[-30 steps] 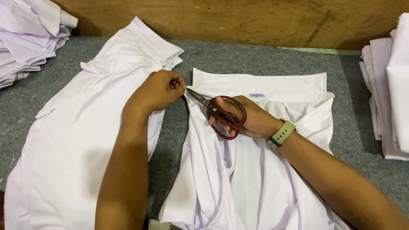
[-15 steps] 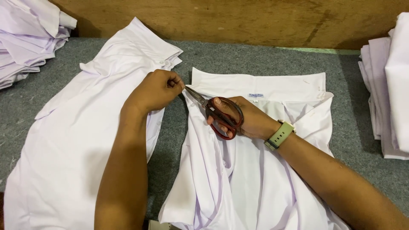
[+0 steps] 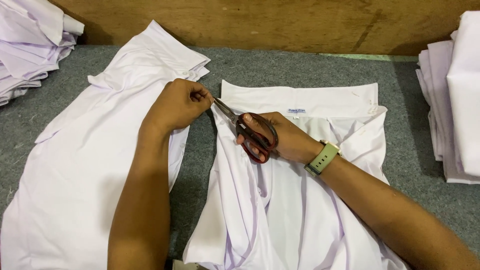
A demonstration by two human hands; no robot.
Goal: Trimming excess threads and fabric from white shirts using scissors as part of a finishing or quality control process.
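Observation:
A white shirt (image 3: 300, 210) lies collar-up in front of me on the grey felt table (image 3: 310, 67). My right hand (image 3: 285, 137), with a pale green watch on the wrist, grips red-handled scissors (image 3: 250, 132); the blades point left at the collar's left corner. My left hand (image 3: 177, 105) is closed, pinching something small at that corner right at the blade tips; what it pinches is too small to tell. My left forearm rests across a second white shirt (image 3: 85, 165) spread on the left.
Folded white garments are stacked at the far left corner (image 3: 30, 45) and along the right edge (image 3: 457, 100). A wooden board (image 3: 280, 22) runs behind the table.
Both hands have stayed at the collar corner; the scissors have shifted only slightly, with the blades still at my left fingertips.

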